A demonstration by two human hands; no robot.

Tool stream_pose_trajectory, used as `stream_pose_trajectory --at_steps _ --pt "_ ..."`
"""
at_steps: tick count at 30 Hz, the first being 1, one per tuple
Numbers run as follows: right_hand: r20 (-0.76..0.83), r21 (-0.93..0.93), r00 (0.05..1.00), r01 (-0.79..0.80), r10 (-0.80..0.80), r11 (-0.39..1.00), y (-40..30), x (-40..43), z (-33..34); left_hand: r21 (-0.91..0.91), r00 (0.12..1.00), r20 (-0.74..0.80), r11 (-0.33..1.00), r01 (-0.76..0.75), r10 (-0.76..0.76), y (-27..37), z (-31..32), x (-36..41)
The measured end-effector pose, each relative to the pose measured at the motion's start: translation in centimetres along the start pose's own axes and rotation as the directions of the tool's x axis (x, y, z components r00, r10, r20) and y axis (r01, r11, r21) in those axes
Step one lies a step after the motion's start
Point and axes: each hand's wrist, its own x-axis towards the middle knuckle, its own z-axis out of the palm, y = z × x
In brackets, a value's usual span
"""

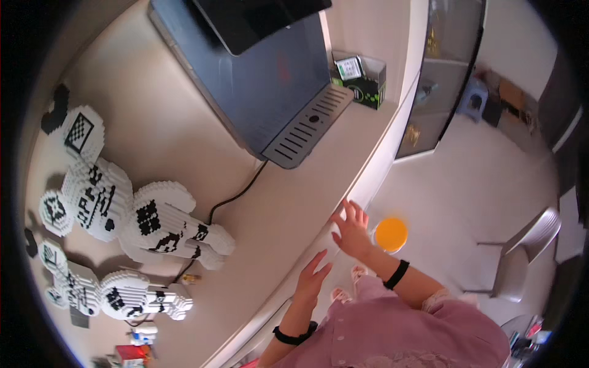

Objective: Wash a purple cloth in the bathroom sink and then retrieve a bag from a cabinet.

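Both my hands hover by the front edge of a pale counter (285, 202), their fingers apart and nothing in them. My right hand (352, 232) is near the edge, below the slotted tray (309, 126) of a dark glossy appliance (257, 78). My left hand (313, 279) hangs lower in the picture, in front of the same edge. I cannot tell whether the right fingertips touch the counter. Towards the left stand a large white-and-black block-built bear figure (158, 225) and a smaller similar figure (122, 294).
A black-and-green box (363, 85) sits beside the appliance. A black cord (239, 193) runs along the counter. Small bottles (143, 333) and a red box (131, 354) stand at lower left. On the floor are an orange-topped stool (391, 234), a chair (517, 262) and a glass-door cabinet (437, 83).
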Motion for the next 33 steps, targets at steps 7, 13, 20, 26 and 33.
stream_pose_trajectory --at_steps 7,13,20,26,33 --pt "0.032 0.051 0.961 0.272 -0.273 0.961 1.9 1.0 -2.7 -0.122 0.967 -0.253 0.991 -0.058 0.026 -0.9 3.7 -0.2" --pt "0.334 0.158 0.803 0.469 -0.494 0.869 5.4 3.2 -5.1 0.172 0.741 -0.647 0.981 -0.089 0.18 -1.1 9.7 0.7" --pt "0.524 0.519 0.504 0.45 -0.686 0.727 6.6 1.2 -7.9 0.063 0.34 -0.938 0.998 0.0 0.059 -1.4 18.1 -1.5" --pt "0.587 0.748 0.223 0.219 -0.778 0.627 7.0 -2.5 -8.0 -0.167 0.214 -0.964 0.986 -0.023 -0.158 -3.7 22.4 -5.4" --pt "0.626 0.747 -0.188 -0.131 -0.756 0.651 4.5 -7.9 -6.9 -0.013 -0.015 -1.0 0.982 0.189 -0.01 -7.4 25.2 -12.0"
